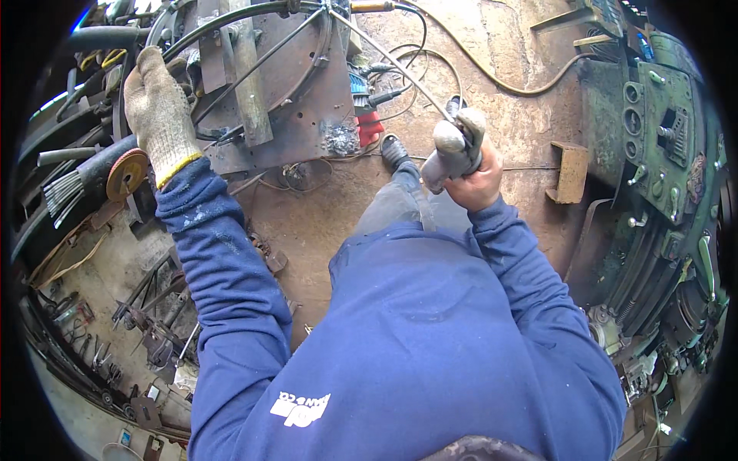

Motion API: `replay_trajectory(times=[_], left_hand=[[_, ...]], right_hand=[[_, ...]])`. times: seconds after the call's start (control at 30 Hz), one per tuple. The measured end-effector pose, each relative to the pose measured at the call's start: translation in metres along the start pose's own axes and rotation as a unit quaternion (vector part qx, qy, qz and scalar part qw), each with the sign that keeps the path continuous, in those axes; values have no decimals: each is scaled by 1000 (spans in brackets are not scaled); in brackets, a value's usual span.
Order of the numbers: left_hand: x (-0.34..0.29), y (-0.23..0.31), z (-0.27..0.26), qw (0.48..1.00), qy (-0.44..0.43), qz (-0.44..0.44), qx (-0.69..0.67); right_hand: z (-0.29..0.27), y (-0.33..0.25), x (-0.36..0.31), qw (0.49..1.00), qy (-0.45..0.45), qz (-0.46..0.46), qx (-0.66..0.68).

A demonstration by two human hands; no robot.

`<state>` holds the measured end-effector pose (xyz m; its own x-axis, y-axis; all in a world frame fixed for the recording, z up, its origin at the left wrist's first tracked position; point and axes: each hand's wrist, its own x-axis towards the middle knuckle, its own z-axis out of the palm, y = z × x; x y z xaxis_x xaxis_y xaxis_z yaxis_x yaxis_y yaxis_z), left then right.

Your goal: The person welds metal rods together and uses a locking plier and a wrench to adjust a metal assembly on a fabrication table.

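Observation:
My left hand [157, 104], in a beige knitted glove with a yellow cuff, is closed at the curved dark metal bar [246, 13]; its fingertips are partly hidden. That bar arches over a steel plate table [307, 142], and straight thin rods meet it at the top. My right hand [480, 173] is closed round a thick grey glove or pad [455, 150], wrapped about the lower end of a thin metal rod [392, 61]. This rod slants up and left to the junction on the curved bar. A squared length of metal [250, 84] lies on the plate.
A round brown abrasive disc [127, 175] and a bundle of thin rods [65, 196] are at the left. A red cloth [369, 129] hangs by the plate's edge. Cables [507, 86] cross the floor; a steel channel piece [569, 173] stands before the green machine [657, 138].

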<state>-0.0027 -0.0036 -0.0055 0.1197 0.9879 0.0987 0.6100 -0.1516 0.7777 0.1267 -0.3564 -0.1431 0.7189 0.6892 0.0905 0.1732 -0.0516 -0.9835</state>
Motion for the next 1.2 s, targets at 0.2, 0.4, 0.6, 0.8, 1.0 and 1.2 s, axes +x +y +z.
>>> replay_trajectory(times=[0.2, 0.4, 0.6, 0.8, 1.0, 1.2], left_hand=[[-2, 1, 6, 1000, 7, 8, 19], [-2, 1, -2, 999, 18, 13, 24], [-3, 1, -2, 1000, 9, 9, 16], [-2, 0, 4, 1000, 13, 15, 17], [-3, 2, 2, 1000, 7, 5, 10], [-4, 3, 7, 1000, -4, -2, 9]], right_hand=[[11, 4, 4, 999, 8, -4, -40], [13, 1, 9, 998, 4, -23, -51], [13, 6, 8, 998, -2, -20, -59], [14, 8, 8, 998, -4, -14, -59], [16, 8, 8, 999, -4, -11, -53], [13, 15, 4, 998, -16, -10, -66]])
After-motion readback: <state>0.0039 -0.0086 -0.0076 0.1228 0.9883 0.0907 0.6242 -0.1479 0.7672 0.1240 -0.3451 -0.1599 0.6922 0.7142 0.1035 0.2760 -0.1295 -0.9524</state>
